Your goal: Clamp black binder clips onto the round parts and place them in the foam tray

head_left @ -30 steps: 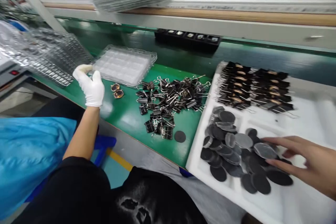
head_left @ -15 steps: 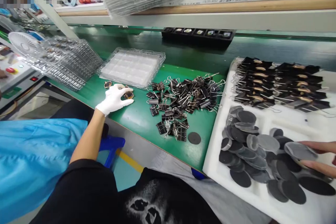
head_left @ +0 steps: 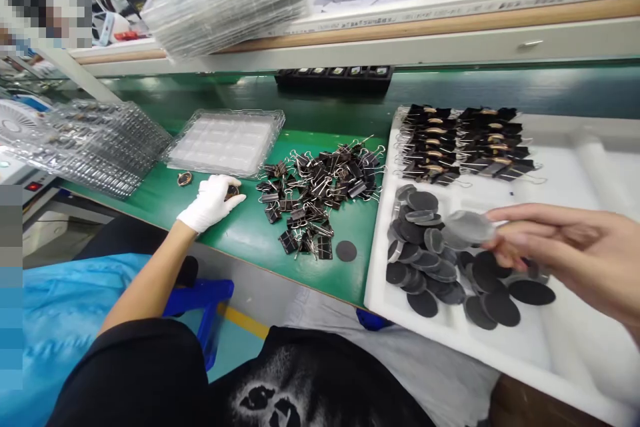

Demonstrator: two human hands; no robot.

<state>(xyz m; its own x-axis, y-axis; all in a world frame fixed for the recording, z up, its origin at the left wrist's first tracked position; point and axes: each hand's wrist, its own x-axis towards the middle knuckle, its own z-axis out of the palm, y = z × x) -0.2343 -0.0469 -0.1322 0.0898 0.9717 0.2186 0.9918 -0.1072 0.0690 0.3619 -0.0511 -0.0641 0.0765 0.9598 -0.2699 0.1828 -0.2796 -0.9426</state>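
Note:
My left hand [head_left: 213, 203], in a white glove, rests on the green table with thumb and fingers closed around a small round copper-rimmed part [head_left: 233, 192]. A similar copper-rimmed part [head_left: 185, 179] lies just beyond it to the left. My bare right hand [head_left: 565, 233] pinches one or more greyish translucent discs [head_left: 467, 227], slightly blurred, above a heap of black and grey discs [head_left: 423, 260] in the white foam tray [head_left: 590, 180]. Between my hands lie a pile of black binder clips [head_left: 320, 187] and a single black disc [head_left: 346, 251].
Rows of clipped black pieces [head_left: 435, 143] fill the tray's far left. A clear plastic tray [head_left: 225, 140] sits behind my left hand, beside stacked clear trays [head_left: 100, 147]. A shelf [head_left: 350, 33] spans the back, above a black box [head_left: 335, 83]. A person in blue is at left.
My right hand has come further into view and lifted the translucent disc over the heap. My left hand stays around the round part. The view has shifted to the right.

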